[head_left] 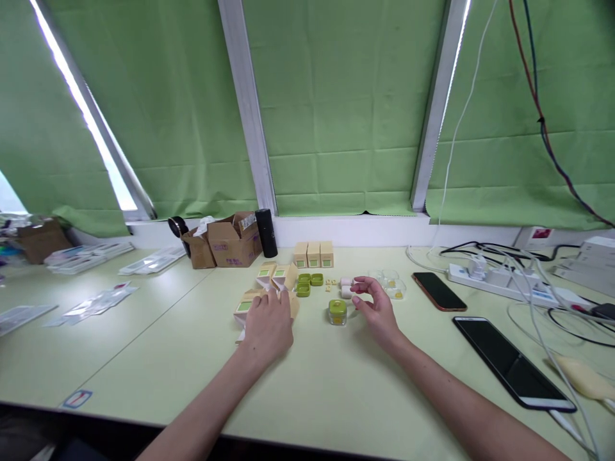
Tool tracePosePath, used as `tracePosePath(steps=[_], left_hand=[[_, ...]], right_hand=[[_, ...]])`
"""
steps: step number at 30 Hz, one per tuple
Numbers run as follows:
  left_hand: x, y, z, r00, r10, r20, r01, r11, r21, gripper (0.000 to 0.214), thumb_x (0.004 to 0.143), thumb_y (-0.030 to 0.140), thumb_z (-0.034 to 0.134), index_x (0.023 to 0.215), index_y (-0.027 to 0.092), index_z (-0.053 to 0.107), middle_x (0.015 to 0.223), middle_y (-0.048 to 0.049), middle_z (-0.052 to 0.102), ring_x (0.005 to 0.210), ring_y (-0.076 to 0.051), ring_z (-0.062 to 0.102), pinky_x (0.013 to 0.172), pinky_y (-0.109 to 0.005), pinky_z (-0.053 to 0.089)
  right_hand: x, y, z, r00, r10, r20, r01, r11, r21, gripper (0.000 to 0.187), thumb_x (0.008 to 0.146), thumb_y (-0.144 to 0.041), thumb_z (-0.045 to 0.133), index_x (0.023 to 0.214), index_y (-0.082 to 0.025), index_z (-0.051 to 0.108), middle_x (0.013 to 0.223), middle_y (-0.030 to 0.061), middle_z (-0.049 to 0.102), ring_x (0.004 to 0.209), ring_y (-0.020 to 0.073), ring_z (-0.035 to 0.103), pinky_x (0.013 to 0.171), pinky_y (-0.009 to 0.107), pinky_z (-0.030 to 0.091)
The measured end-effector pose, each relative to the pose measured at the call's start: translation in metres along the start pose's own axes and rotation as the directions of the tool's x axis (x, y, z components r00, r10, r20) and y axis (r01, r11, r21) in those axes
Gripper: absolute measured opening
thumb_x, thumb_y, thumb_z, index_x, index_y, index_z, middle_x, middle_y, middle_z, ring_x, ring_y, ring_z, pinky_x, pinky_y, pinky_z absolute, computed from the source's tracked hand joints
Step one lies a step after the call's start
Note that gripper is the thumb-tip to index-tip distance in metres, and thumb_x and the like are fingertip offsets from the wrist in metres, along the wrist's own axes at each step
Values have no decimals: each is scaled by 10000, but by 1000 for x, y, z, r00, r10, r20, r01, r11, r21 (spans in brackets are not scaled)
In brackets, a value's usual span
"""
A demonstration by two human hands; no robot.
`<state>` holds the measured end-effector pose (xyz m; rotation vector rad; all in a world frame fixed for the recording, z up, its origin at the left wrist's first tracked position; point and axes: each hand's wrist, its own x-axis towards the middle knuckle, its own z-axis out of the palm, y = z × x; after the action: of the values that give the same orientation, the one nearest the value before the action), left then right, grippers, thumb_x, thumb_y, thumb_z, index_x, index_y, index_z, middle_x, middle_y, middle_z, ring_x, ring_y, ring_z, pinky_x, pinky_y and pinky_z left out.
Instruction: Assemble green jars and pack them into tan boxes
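My left hand (270, 323) is curled over the small open cardboard boxes (245, 306) with green labels, its fingers closed on one of them; the fingertips are partly hidden. Two more opened boxes (276, 275) stand just behind it. My right hand (378, 312) is open, thumb and fingers apart, just right of a small clear jar (337, 314) with a green lid, not gripping it. Behind the jar are several green lids (304, 288), tiny yellowish pieces (329, 285), whitish-pink rolls (345, 292) and clear jars (394, 288) with yellow bits inside.
Three closed small boxes (313, 255) stand in a row at the back. Left of them are a brown carton (235, 242) and a black cylinder (266, 233). Two phones (514, 362), a power strip (504, 286) and loose cables lie at right. Plastic packets (93, 304) lie at left.
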<state>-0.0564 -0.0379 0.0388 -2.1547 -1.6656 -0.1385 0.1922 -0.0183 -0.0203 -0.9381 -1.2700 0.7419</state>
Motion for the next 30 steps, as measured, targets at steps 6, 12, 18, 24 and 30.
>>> tracePosePath(steps=[6,12,18,24,30], left_hand=[[-1,13,-24,960,15,-280,-69,981,-184,318,892,191,512,1208,170,543,1238,-196,580,1031,-356,614,893,-500,485],[22,41,-28,821,68,-567,-329,869,-370,331,971,220,489,1301,214,471,1396,-199,500,1280,-376,533,1032,-551,474],[36,69,-11,768,228,-598,-502,795,-341,345,968,159,435,1303,225,486,1394,-197,526,1307,-357,531,1084,-593,450],[38,71,-14,731,226,-644,-614,628,-477,435,923,219,556,1340,214,434,1359,-196,525,1317,-357,510,1101,-577,445],[52,53,-3,837,111,-536,-519,474,-711,586,935,252,600,1464,241,347,1468,-172,459,1426,-324,424,1182,-524,405]], right_hand=[[-1,-8,1,998,-60,-4,60,997,-44,371,879,-465,679,1179,-258,611,1049,73,709,1019,257,652,783,367,490],[-6,-24,10,998,-27,57,31,997,-66,379,881,-531,694,1142,-259,662,1056,86,779,1021,284,693,859,411,457],[-6,-21,16,999,-4,37,2,999,52,408,868,-595,706,1068,-244,642,944,65,765,922,266,688,853,398,488],[4,-12,8,996,2,-91,4,997,71,467,826,-640,721,1057,-245,628,965,73,725,844,250,636,738,365,488],[2,-18,2,986,-81,-145,71,995,-73,359,852,-524,728,1073,-256,638,991,62,702,866,246,603,761,378,473]])
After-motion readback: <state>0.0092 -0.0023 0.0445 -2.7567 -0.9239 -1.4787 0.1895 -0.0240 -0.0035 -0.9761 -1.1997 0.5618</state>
